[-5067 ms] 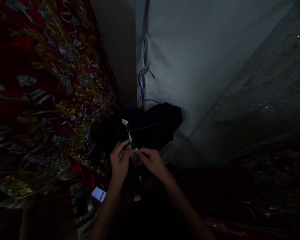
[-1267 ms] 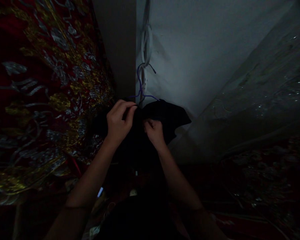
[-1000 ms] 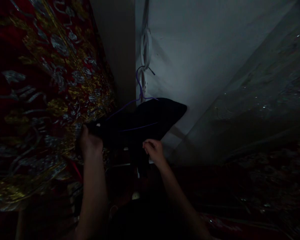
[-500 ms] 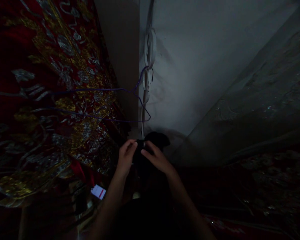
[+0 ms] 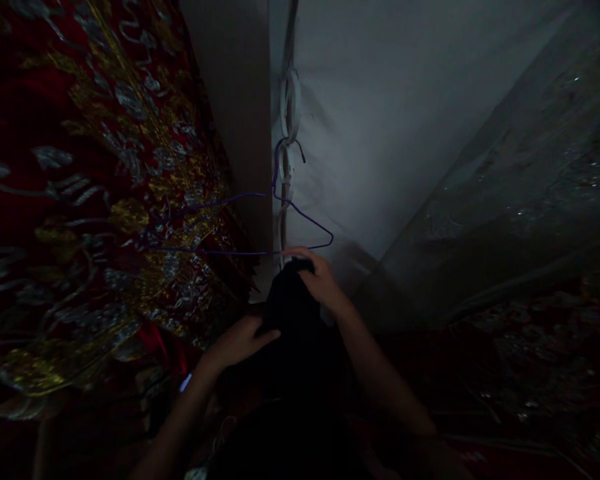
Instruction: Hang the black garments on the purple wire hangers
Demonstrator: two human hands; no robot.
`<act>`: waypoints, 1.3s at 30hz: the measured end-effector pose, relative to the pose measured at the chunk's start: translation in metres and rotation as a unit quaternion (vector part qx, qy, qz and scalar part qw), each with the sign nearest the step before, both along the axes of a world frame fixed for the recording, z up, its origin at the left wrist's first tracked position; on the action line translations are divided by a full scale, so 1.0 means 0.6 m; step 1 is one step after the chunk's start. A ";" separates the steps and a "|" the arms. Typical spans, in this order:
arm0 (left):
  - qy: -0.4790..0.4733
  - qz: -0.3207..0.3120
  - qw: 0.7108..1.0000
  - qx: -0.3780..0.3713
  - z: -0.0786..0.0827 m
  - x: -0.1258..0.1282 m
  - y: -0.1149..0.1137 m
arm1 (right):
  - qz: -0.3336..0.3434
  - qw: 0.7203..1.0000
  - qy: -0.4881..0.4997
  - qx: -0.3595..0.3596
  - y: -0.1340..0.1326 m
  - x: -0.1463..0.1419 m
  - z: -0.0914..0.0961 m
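A black cloth [image 5: 295, 307], too dark to make out what kind, hangs bunched between my hands. My right hand [image 5: 320, 277] grips its upper end, with the thumb in front and the fingers over the top. Those fingertips lie at the lower bar of a purple wire hanger [image 5: 230, 253]; I cannot tell if they touch it. Lower down, my left hand [image 5: 247, 340] holds the cloth's left side, thumb across the front and the other fingers mostly hidden. The hanger's hook passes through a white ring [image 5: 291, 107] in a hanging strip of rings.
Red fabric with gold and silver embroidery [image 5: 130, 213] fills the left side. Behind the rings is a pale wall [image 5: 370, 133]. A sheer, glittering fabric [image 5: 520, 193] hangs at right. A lit phone [image 5: 185, 382] shows partly behind my left forearm.
My right hand has risen to the hanger's lower bar with the cloth. My left hand has moved down along the cloth. The hanger has swung and shifted right, and my left forearm now covers most of the phone.
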State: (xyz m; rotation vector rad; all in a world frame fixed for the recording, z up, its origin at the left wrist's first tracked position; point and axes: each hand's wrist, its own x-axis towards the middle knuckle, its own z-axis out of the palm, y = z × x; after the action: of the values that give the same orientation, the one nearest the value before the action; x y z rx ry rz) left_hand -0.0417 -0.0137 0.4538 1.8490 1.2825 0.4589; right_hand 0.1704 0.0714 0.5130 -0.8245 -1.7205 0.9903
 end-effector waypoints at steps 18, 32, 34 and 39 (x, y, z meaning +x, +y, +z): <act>0.042 0.149 0.928 0.340 0.149 -0.101 0.070 | -0.231 0.968 -0.100 -0.005 0.021 0.109 0.032; -0.010 0.124 0.895 0.427 0.226 -0.064 0.136 | -0.340 0.935 -0.047 0.094 0.027 0.231 0.073; 0.002 0.142 0.886 0.442 0.235 -0.072 0.139 | -0.257 0.963 -0.080 0.015 0.045 0.267 0.089; -0.004 0.249 0.883 0.397 0.226 -0.083 0.153 | -0.156 0.983 -0.077 -0.060 0.070 0.275 0.109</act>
State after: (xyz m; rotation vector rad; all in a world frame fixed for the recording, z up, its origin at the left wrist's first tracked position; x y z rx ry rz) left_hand -0.0915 0.0780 0.5895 2.1104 1.7261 1.4459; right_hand 0.3356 0.1133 0.5781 -1.2359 -1.6049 0.8396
